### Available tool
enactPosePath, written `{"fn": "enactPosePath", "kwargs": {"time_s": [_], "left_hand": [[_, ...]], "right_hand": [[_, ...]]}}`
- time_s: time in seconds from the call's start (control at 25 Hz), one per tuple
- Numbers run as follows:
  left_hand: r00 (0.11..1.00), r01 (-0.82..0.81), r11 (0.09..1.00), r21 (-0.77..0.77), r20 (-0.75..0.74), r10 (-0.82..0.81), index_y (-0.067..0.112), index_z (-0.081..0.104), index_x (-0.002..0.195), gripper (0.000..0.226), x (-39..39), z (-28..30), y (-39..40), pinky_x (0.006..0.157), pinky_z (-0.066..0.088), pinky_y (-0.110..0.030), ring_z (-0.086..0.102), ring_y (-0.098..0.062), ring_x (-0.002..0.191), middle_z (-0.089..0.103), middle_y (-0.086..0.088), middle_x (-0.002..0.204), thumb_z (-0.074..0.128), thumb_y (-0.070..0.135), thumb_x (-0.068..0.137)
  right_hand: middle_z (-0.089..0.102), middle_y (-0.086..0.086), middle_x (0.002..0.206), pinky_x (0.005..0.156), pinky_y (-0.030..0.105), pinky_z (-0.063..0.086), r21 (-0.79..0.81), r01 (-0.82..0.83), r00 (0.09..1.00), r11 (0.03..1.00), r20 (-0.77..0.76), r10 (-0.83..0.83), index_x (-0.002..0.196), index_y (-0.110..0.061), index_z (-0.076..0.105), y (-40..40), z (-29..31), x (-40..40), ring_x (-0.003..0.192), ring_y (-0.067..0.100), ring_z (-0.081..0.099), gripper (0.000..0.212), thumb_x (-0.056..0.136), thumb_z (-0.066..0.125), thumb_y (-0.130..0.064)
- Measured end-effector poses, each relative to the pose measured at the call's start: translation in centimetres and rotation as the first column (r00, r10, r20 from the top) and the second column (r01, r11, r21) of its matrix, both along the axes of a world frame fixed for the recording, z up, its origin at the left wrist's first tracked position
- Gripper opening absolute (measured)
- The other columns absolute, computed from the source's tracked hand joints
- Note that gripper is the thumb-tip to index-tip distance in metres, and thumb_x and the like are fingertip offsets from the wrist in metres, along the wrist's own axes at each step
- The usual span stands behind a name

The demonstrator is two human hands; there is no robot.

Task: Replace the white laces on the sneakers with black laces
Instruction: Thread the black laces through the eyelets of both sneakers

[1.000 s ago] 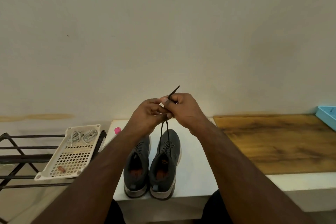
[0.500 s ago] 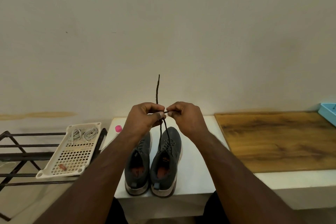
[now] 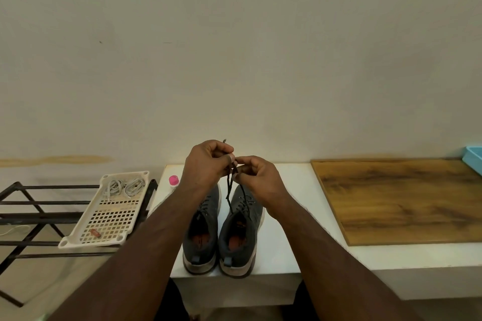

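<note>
A person sits at a white counter (image 3: 287,255), both hands raised together above a pair of grey sneakers. The left hand (image 3: 206,164) and right hand (image 3: 257,177) nearly touch, each grip pinching an end of the black lace (image 3: 229,191), which hangs down twisted into the eyelets of the right sneaker (image 3: 241,232). Half a second ago a long end stood straight up above the left hand; now only a short tip pokes out over its knuckles, and the hands have dropped lower and drawn closer. This looks like the two ends being crossed for a knot, so the lacing of this shoe seems nearly done. The left sneaker (image 3: 203,232) stands just beside it, touching, already threaded with dark lace. The white laces (image 3: 124,187) lie coiled at the far end of a perforated tray (image 3: 109,219), resting on a black rack (image 3: 34,214) left of the counter. A pink-capped bottle (image 3: 174,180) stands near the left forearm.
</note>
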State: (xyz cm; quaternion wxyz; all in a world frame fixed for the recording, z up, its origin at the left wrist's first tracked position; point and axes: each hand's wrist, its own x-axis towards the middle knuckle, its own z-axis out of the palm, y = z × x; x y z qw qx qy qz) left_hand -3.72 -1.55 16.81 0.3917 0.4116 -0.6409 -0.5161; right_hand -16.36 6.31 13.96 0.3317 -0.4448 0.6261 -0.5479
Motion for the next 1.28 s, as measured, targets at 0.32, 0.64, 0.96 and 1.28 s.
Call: {"fn": "enactPosePath", "kwargs": {"time_s": [0.32,0.64,0.96,1.28], "left_hand": [[0.997,-0.012,1.000,-0.016,0.076,0.013,0.013,0.072,0.093,0.009,0.5,-0.8,-0.6,0.076,0.062,-0.043,0.075,-0.022,0.077,0.074,-0.008,0.080,0.070,0.006,0.087],[0.993,-0.115,0.989,0.088,0.016,0.114,0.009,0.071,0.092,0.006,0.5,-3.1,-1.3,0.071,0.061,-0.036,0.074,-0.022,0.075,0.074,-0.011,0.081,0.068,0.006,0.089],[0.778,-0.114,0.987,-0.112,0.608,0.159,0.016,0.062,0.122,0.032,2.7,-8.7,-1.1,0.078,0.047,-0.030,0.062,-0.023,0.086,0.049,-0.009,0.130,0.060,0.011,0.090],[0.623,0.390,0.921,-0.001,0.737,-0.263,0.017,0.044,0.148,0.054,-0.7,-9.6,0.1,0.117,0.031,-0.037,0.043,-0.023,0.139,0.047,-0.006,0.151,0.052,0.006,0.096]], "right_hand": [[0.071,0.008,0.085,0.083,0.030,0.054,0.041,-0.038,0.999,0.998,0.020,0.037,0.121,-0.022,0.065,0.2,-0.4,-0.1,0.083,0.011,0.067,0.042,0.084,0.071,-0.004],[0.071,-0.016,0.096,0.084,0.022,0.052,0.032,0.234,0.933,0.972,-0.288,-0.215,0.097,-0.029,0.072,0.9,-2.4,-2.3,0.092,0.007,0.065,0.017,0.098,0.056,-0.026],[0.063,0.004,0.130,0.102,0.033,0.046,0.634,0.289,0.860,0.717,-0.502,0.096,0.129,-0.014,0.062,4.8,-12.0,-5.9,0.123,0.024,0.058,0.035,0.096,0.056,-0.024],[0.063,-0.005,0.083,0.067,0.026,0.039,0.382,0.169,0.895,0.909,-0.445,0.021,0.096,-0.018,0.068,2.1,-10.6,-3.0,0.083,0.017,0.059,0.018,0.100,0.052,-0.025]]}}
